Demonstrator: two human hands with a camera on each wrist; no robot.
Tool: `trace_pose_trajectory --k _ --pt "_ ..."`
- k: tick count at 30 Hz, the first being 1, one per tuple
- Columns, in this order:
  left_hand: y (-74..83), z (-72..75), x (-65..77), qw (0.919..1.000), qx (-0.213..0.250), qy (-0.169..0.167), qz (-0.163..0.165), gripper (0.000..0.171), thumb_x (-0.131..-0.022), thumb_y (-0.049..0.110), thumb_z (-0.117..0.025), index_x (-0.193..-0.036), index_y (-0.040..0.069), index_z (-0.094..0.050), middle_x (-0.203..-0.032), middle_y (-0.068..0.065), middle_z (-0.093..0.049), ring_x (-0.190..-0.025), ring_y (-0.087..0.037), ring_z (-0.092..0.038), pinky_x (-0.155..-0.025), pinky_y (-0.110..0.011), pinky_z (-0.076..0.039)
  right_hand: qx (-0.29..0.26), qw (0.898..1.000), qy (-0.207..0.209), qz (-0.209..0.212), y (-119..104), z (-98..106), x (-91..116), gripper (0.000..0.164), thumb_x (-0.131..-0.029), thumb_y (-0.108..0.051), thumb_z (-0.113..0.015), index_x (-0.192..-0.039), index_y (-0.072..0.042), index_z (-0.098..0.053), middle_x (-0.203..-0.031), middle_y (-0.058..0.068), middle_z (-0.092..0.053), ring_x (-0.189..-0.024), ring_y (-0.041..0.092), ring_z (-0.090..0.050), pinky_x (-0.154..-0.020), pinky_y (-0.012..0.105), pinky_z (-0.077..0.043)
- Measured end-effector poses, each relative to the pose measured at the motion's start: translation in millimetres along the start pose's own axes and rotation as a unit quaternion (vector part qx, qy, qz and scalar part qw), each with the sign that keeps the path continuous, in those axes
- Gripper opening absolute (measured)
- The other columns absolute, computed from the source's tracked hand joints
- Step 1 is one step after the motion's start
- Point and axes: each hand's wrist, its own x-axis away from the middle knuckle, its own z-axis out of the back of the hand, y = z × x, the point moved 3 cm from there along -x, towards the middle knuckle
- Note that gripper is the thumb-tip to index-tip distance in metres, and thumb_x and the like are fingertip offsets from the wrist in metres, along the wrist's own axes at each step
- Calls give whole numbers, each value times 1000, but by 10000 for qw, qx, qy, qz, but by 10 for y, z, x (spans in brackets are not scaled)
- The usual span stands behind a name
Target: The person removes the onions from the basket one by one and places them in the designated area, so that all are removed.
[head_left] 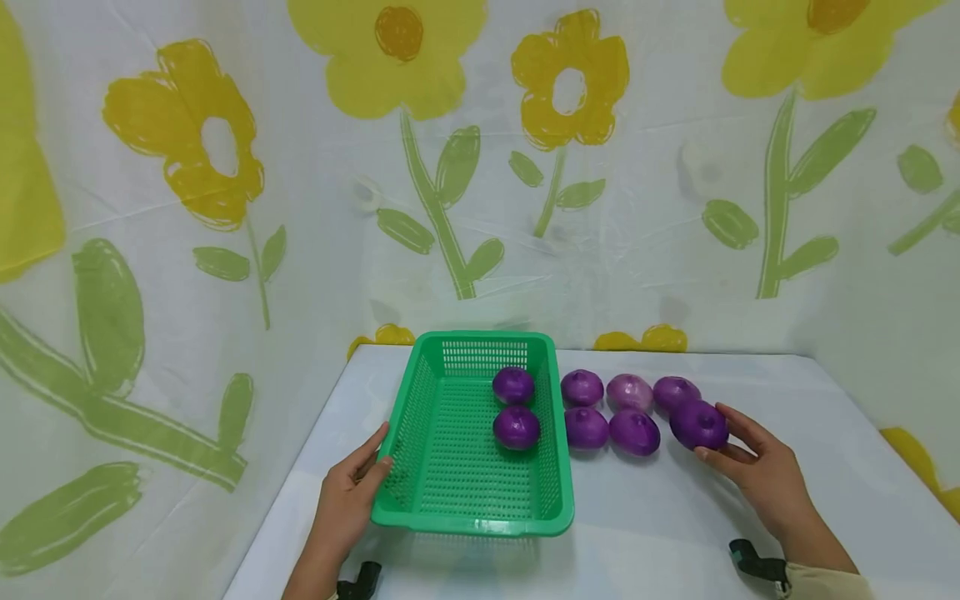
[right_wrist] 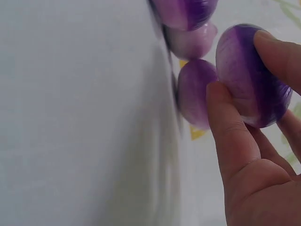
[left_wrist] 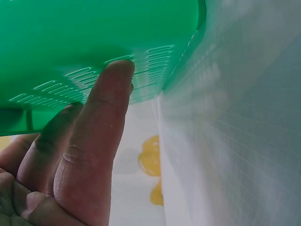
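My left hand (head_left: 347, 492) is at the left side of a green plastic basket (head_left: 472, 527), its straight fingers (left_wrist: 101, 108) touching the slotted outer wall. Inside the basket, two glossy purple onions (head_left: 513, 386) lie toward the right wall. My right hand (head_left: 772, 475) pinches another purple onion (head_left: 699, 424) between thumb and fingers, to the right of the basket. In the right wrist view this held onion (right_wrist: 254, 77) shows above the tabletop, overlapping a paler onion (right_wrist: 195, 94) behind it.
Several more purple onions (head_left: 634, 432) stand in two rows just right of the basket. The white tabletop (head_left: 645, 525) meets a flower-printed cloth (head_left: 637, 250) at the back and sides. Black wrist-camera mounts (head_left: 756, 562) sit by both wrists.
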Motion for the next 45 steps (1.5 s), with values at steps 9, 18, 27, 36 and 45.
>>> trace_pose_trajectory --k 9,18,27,36,45 --pt "13 6 -4 9999 -98 0 -60 50 -110 28 -62 -158 23 -52 -158 -3 -48 -143 -29 -48 -108 -47 -45 192 9995 -32 -248 96 -43 5 105 -85 -38 -91 -169 -19 -31 -163 32 -34 -114 -2 -62 -82 19 -57" --pt "10 -6 -7 10000 18 -1 -29 50 -110 26 -61 -159 20 -50 -159 -4 -47 -145 -29 -46 -109 -48 -43 656 9975 -176 -187 114 -41 -59 105 -86 -37 -91 -169 -15 -29 -164 32 -32 -138 50 -51 -82 18 -57" --pt "-17 -11 -23 10000 29 19 -39 50 -110 27 -62 -159 23 -51 -159 -3 -48 -144 -29 -47 -110 -50 -43 1305 9908 -28 359 137 -72 -78 100 -85 -33 -92 -166 -11 -36 -161 32 -38 -127 52 -60 -82 30 -61" --pt "-22 -47 -42 10000 66 -43 -55 51 -110 26 -62 -159 21 -51 -158 -4 -49 -141 -26 -50 -106 -43 -47 1547 9865 12 530 104 -87 -13 94 -86 -25 -92 -164 -15 -41 -156 36 -42 -122 54 -62 -82 38 -62" --pt "-12 -6 -11 10000 -5 -79 -43 49 -111 27 -60 -159 25 -50 -160 -2 -47 -143 -26 -48 -106 -30 -45 1693 9832 -146 671 105 -125 -49 96 -87 -43 -89 -163 -10 -41 -153 35 -47 -124 53 -61 -88 45 -60"
